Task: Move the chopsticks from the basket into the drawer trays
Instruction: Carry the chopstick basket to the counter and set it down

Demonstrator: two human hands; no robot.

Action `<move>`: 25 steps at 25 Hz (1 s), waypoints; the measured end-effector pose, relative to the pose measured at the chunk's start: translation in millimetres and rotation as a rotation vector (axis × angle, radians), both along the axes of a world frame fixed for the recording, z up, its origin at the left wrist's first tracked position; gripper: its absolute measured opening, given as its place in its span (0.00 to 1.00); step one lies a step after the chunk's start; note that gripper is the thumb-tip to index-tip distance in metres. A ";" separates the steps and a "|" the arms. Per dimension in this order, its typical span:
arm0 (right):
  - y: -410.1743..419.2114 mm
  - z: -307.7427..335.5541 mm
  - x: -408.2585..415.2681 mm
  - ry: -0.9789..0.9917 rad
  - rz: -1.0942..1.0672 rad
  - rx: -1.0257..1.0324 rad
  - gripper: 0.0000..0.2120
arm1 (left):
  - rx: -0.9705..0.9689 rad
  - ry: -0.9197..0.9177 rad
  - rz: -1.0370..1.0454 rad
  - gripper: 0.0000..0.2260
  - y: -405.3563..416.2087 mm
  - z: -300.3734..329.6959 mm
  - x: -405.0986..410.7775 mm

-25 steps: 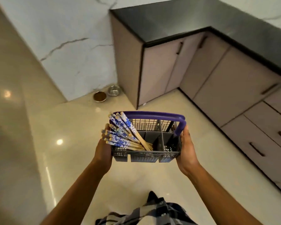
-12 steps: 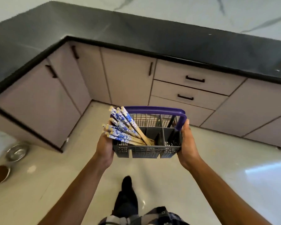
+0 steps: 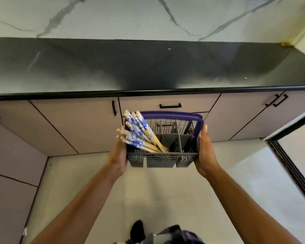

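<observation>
Carrying basket (image 3: 163,156) of chopsticks (image 3: 138,133) between both hands (image 3: 119,155), gripping its sides; drawer (image 3: 169,103) ahead shut, needs opening next.

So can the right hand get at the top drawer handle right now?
Probably not yet: the right hand is holding the basket side, so it isn't free, though nothing blocks the drawer handle above the basket.
</observation>
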State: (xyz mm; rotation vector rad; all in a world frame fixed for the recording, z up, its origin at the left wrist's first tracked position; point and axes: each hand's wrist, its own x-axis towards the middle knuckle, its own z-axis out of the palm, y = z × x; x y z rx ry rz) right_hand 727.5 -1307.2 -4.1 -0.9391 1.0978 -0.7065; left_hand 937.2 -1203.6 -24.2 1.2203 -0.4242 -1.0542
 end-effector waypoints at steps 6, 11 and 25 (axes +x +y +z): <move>-115.8 5.4 47.1 -0.033 -0.025 -0.036 0.24 | -0.034 -0.068 -0.053 0.16 -122.9 12.4 49.7; -226.1 2.4 82.4 -0.074 -0.010 -0.009 0.25 | 0.010 -0.080 0.029 0.17 -222.1 18.6 79.6; -463.4 14.1 182.4 -0.054 0.054 0.006 0.33 | 0.108 -0.012 0.050 0.22 -435.3 37.1 164.1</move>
